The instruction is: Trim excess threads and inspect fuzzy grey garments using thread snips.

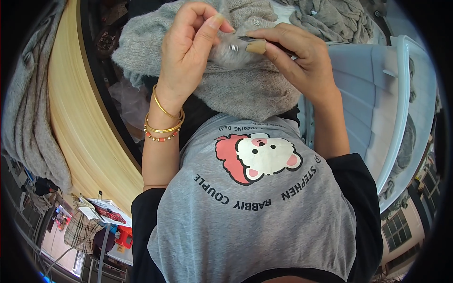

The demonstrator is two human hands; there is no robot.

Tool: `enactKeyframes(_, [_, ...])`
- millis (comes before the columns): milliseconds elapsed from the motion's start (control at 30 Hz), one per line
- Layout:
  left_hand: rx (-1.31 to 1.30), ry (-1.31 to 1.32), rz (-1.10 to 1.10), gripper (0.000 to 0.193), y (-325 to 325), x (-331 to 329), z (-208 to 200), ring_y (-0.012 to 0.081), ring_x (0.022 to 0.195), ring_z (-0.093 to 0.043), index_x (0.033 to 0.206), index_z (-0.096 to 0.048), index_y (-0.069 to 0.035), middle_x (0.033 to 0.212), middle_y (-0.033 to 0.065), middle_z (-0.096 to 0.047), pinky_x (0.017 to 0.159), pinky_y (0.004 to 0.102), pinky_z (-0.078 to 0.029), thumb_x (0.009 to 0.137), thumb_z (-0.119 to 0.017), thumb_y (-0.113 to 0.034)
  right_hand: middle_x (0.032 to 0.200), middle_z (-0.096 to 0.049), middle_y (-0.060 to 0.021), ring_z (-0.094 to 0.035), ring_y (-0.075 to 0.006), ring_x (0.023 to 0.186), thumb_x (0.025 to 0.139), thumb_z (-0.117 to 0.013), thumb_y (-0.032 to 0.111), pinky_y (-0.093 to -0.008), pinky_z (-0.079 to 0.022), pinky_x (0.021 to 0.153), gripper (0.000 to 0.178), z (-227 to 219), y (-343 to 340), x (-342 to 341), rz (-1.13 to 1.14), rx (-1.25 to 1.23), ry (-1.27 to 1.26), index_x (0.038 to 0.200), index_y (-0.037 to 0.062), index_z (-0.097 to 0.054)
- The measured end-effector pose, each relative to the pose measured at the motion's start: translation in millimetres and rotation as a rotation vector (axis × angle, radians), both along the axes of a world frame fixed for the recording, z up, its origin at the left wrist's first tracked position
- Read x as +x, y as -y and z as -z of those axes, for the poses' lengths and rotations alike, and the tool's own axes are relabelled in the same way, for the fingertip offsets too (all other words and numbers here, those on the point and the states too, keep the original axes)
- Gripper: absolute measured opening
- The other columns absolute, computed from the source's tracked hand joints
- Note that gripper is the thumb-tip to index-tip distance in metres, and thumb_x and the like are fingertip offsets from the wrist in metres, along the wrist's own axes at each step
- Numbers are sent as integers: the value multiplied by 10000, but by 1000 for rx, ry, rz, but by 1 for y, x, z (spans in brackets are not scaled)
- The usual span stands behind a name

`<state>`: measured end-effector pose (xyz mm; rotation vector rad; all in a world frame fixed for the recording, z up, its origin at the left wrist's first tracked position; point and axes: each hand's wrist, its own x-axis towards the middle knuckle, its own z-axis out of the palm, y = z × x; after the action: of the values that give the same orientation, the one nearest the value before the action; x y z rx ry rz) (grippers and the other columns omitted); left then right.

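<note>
A grey knit garment (252, 94) lies bunched over the person's lap, at the upper middle of the view, with the 2 hands near each other above it. The left hand (186, 59) is raised with its thumb pressed to its bent forefinger, the pinch closed; I cannot tell whether a thread or a bit of knit is caught between the tips. The right hand (304, 56) has its thumb and forefinger closed on a small dark tool (246, 38), whose thin tip points toward the left hand; its exact kind is hard to make out. A tan piece (256, 46) sits at the right thumb's tip, just beside the tool. Below and between the hands, a small silvery patch (233, 47) shows on a fuzzy raised part of the knit. Gold bangles (165, 130) and a beaded bracelet (162, 138) circle the left wrist. The person wears a grey shirt (203, 236) with black sleeves and a white bear's head printed on the chest. On the left, a curved pale wooden table (71, 99) bears a heap of grey knitwear (30, 99) that droops over its far side. On the right is a light blue plastic bin (402, 94) with grey cloth (405, 146) beside its rim. More grey fabric (337, 21) lies crumpled at the top right.
</note>
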<state>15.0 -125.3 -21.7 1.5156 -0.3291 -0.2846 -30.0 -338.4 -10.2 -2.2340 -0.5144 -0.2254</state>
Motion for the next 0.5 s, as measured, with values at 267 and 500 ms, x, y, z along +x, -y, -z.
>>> enactKeyframes(267, [334, 202, 97, 191, -4, -2, 30, 164, 721, -637, 1054, -572, -36, 849, 71, -660, 644, 273, -491, 949, -567, -196, 982, -652, -39, -558, -88, 811, 806, -689, 103, -232, -450, 713, 318, 27, 31, -32, 28, 325, -461, 1113, 21, -673])
enactKeyframes(500, [601, 223, 147, 178, 0, -1, 17, 197, 688, -623, 1059, -610, -55, 851, 84, -646, 626, 297, -487, 890, -608, -110, 936, -645, -60, -568, -110, 777, 753, -715, 121, -234, -458, 698, 388, 33, 20, -40, 36, 238, -558, 1128, 29, -668])
